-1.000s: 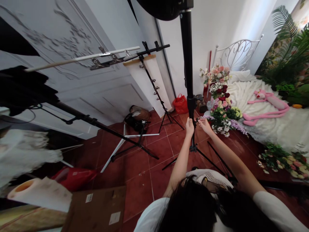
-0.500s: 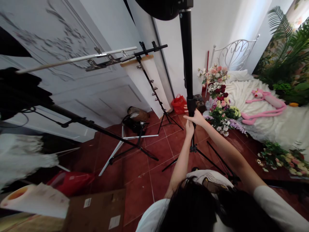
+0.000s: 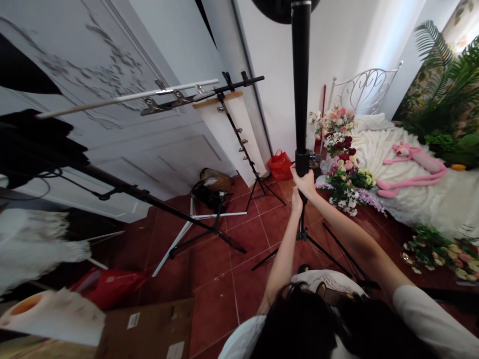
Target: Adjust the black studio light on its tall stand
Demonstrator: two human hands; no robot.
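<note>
A tall black light stand [image 3: 300,85] rises in front of me, with a dark round fixture [image 3: 277,12] at its top, cut off by the frame edge. My right hand [image 3: 304,182] is wrapped round the column just below a black collar, from which a clamp knob [image 3: 315,157] sticks out to the right. Directly beneath it, my left hand [image 3: 297,203] is closed around the thinner lower tube. Most of the fingers of both hands are hidden behind the pole. The stand's tripod legs [image 3: 325,253] spread over the red tiled floor [image 3: 215,289].
Left of me, another black stand [image 3: 160,203] leans across the floor. A backdrop stand [image 3: 239,134] with metal clips stands ahead, near a red bag [image 3: 280,165]. Flowers [image 3: 344,162] and a bed with a pink plush toy [image 3: 415,164] lie right. A cardboard box [image 3: 149,329] sits lower left.
My right hand has gone from spread fingers to a wrapped grip. The collar has turned, bringing its knob into view on the right. The upper column appears further right.
</note>
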